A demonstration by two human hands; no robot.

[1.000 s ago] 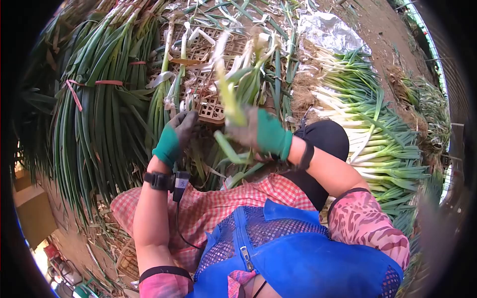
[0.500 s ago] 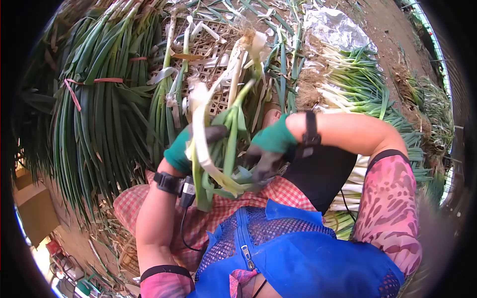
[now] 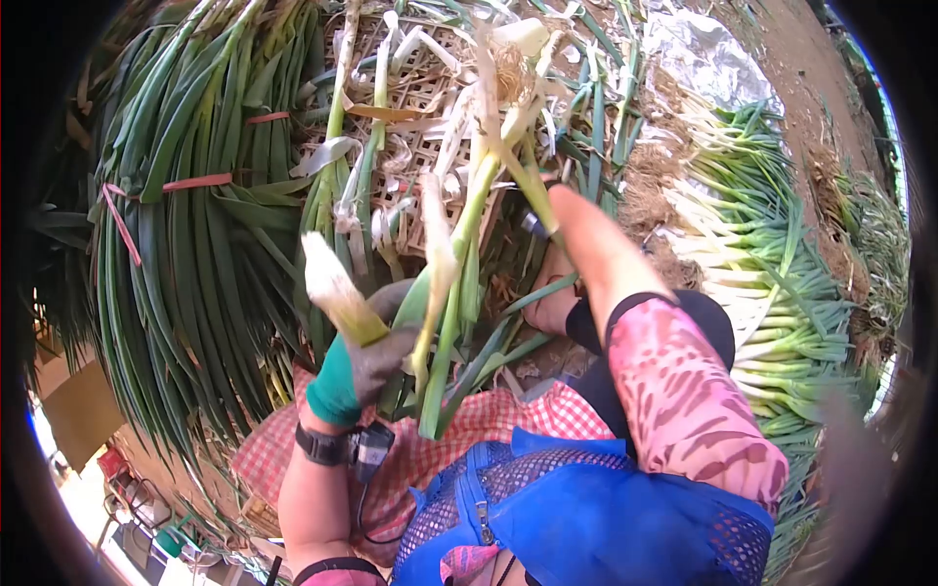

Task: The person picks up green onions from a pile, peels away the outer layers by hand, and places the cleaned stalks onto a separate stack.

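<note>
My left hand (image 3: 376, 361), in a green and grey glove, is closed around a leek (image 3: 337, 288) whose pale end points up and left. Long leek stalks (image 3: 474, 210) rise beside its fingers toward a root tuft (image 3: 510, 76), and a loose pale strip (image 3: 437, 249) hangs near them. My right forearm (image 3: 606, 244) reaches forward, with a dark strap at the wrist; the stalks and the arm's angle hide my right hand and its fingers.
Banded green leeks (image 3: 186, 264) stand at the left. Peeled leaves lie on a woven basket (image 3: 415, 156) ahead. Rows of white-stemmed leeks (image 3: 743, 244) lie at the right beside silver sheeting (image 3: 708, 54). A bare foot (image 3: 552, 303) is near the middle.
My right hand has gone from near my lap forward, out of sight behind the stalks. My left hand has turned, with a leek's white end now pointing up-left; the long stalks stand straighter.
</note>
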